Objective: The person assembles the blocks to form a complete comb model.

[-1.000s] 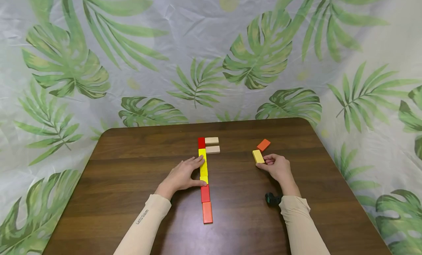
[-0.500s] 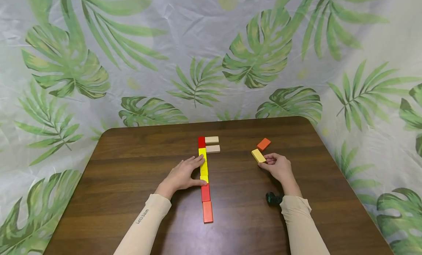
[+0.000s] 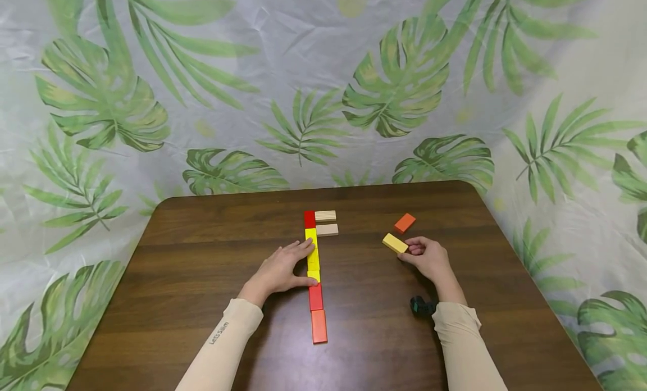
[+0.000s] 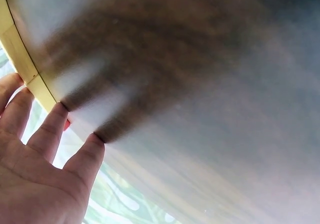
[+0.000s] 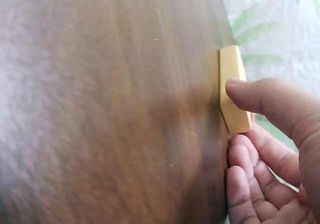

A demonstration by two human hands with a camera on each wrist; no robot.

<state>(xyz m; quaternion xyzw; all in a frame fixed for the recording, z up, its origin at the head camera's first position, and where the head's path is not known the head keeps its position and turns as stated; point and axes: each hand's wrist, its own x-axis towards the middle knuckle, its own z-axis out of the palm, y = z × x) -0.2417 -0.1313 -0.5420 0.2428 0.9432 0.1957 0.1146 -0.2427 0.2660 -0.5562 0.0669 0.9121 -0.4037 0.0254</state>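
Note:
My right hand [image 3: 428,260] pinches a pale yellow wooden block [image 3: 394,242] near one end, low over the table. In the right wrist view the thumb lies on that yellow block [image 5: 232,92], and the other fingers are bent beside it. A straight row of blocks runs away from me at mid-table: a red block [image 3: 310,219] at the far end, yellow blocks [image 3: 313,260], another red block [image 3: 315,297] and an orange-red block [image 3: 319,327] nearest. My left hand [image 3: 279,269] rests with spread fingers and thumb against the yellow part. Part of those yellow blocks is hidden beneath its fingers.
Two plain wooden blocks, one farther [image 3: 325,216] and one nearer [image 3: 327,230], lie against the row's right side. An orange block [image 3: 405,223] lies beyond my right hand. The brown table [image 3: 202,222] ends at a leaf-print curtain [image 3: 303,71].
The yellow block in my right hand has turned, its far end swinging left toward the row. My right hand has shifted slightly right. My left hand has stayed in place.

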